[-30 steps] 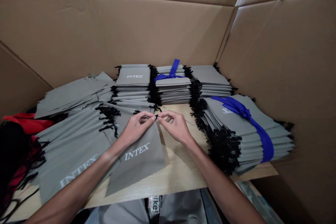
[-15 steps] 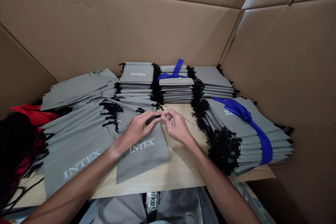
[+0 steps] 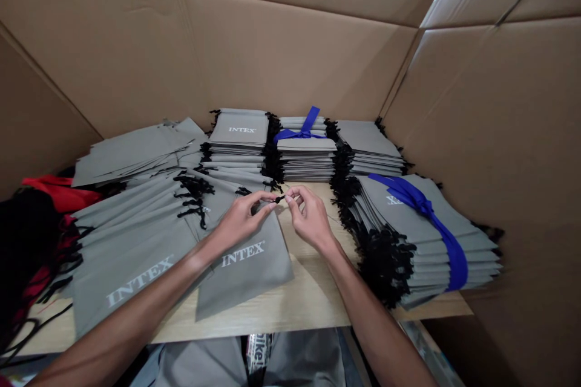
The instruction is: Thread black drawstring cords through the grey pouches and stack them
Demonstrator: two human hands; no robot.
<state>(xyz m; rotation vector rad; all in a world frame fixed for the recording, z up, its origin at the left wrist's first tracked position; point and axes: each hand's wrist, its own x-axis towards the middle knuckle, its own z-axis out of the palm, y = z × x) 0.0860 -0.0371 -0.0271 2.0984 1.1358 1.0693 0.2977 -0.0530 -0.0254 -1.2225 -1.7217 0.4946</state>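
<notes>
Between my two hands a short black drawstring [image 3: 279, 199] with a knot in it is stretched at the top corner of a grey INTEX drawstring bag [image 3: 247, 266]. My left hand [image 3: 247, 214] pinches the cord's left side by the bag's corner. The cord's right end is pinched in the fingertips of my right hand [image 3: 311, 217]. The bag lies flat and slightly turned on the table, partly covered by my left hand and forearm. Left of it, overlapping grey bags [image 3: 131, 248] with black knotted cords lie fanned out.
Stacked grey bags [image 3: 240, 127] stand at the back, one stack tied with a blue ribbon [image 3: 304, 131]. A blue-tied bundle [image 3: 436, 217] lies at the right. Loose grey sheets [image 3: 136, 151], red cloth [image 3: 63, 190] and black cords [image 3: 27, 236] are at the left. Cardboard walls [image 3: 295, 60] enclose the table [image 3: 272, 314].
My right hand has drawn slightly away to the right from my left, so the knotted black cord now shows between the fingertips. The camera view has shifted a little.
</notes>
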